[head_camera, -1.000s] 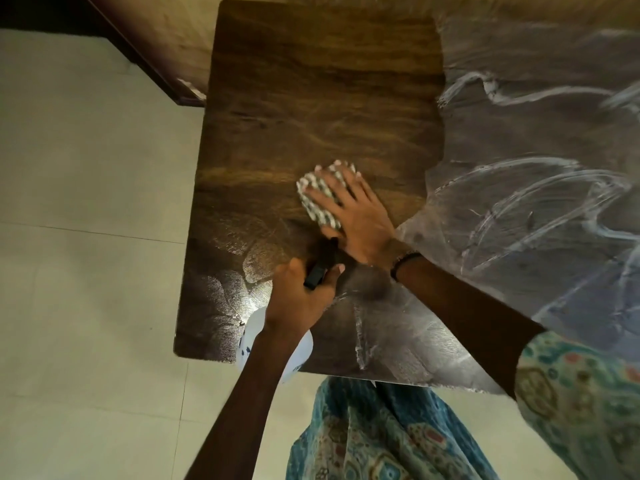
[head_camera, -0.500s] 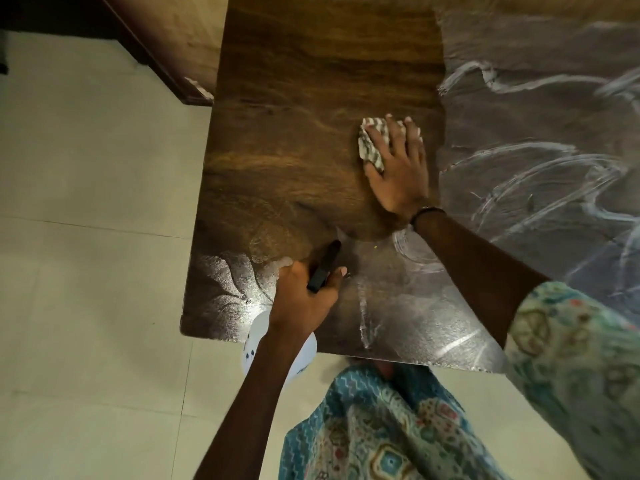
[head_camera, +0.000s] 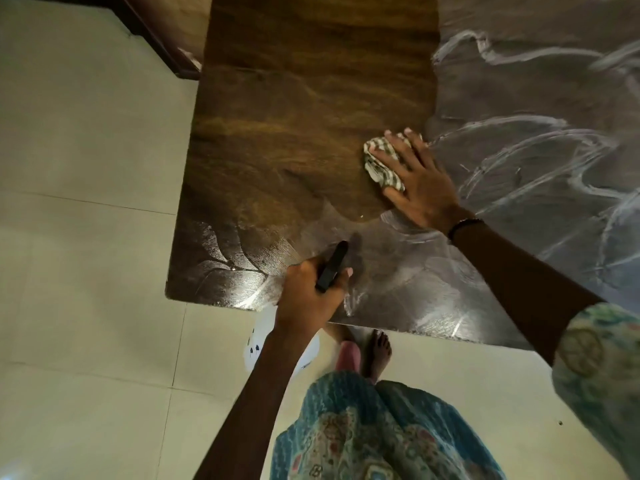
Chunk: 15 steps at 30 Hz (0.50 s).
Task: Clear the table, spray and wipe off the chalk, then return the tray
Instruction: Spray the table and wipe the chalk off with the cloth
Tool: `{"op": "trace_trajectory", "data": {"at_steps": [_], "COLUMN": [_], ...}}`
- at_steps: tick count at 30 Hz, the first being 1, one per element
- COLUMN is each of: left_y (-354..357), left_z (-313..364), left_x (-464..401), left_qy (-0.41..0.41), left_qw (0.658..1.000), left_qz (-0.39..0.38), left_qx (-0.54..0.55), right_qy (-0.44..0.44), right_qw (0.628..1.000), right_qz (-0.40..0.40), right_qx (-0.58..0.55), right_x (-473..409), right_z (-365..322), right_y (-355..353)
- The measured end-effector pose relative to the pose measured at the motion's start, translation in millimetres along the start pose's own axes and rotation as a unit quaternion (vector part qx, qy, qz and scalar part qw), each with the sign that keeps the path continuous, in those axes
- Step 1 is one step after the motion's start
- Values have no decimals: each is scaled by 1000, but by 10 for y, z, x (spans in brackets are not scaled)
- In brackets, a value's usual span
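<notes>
Right hand (head_camera: 420,188) flat, fingers spread and straight, pressing down on a cloth (head_camera: 381,164), arm stretched forward. Left hand (head_camera: 310,296) curled round a spray bottle (head_camera: 330,266), forearm angled up from below.

we find no text, label, brand or number that we can read. the white spray bottle (head_camera: 254,344) under the left hand (head_camera: 308,299) carries a few small dark marks, too small for us to make out. the chalk (head_camera: 519,161) on the table (head_camera: 311,98) forms loose white curves and smears, no letters or digits.
</notes>
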<state>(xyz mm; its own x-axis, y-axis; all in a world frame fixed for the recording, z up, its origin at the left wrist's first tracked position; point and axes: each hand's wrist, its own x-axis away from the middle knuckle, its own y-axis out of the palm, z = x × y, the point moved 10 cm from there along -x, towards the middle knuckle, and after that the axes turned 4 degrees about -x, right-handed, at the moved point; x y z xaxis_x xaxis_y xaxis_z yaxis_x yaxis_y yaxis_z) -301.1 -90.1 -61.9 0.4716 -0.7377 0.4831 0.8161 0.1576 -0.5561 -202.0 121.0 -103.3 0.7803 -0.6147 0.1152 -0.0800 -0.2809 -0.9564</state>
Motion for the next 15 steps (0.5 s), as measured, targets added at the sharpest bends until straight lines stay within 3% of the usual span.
{"op": "trace_trajectory", "data": {"at_steps": [4, 15], "left_y": [169, 95], "left_z": [33, -147], "left_x": [57, 271], "left_qy": [3, -23], "left_qw": [1000, 998], "left_qz": [0, 49], "left_qx": [2, 35], "right_qy": [53, 45], "right_qw": [998, 998], "right_qz": [11, -17], "right_qx": [-23, -34], "right_x": [-16, 90], "right_z": [-61, -107], "right_y": [17, 76]}}
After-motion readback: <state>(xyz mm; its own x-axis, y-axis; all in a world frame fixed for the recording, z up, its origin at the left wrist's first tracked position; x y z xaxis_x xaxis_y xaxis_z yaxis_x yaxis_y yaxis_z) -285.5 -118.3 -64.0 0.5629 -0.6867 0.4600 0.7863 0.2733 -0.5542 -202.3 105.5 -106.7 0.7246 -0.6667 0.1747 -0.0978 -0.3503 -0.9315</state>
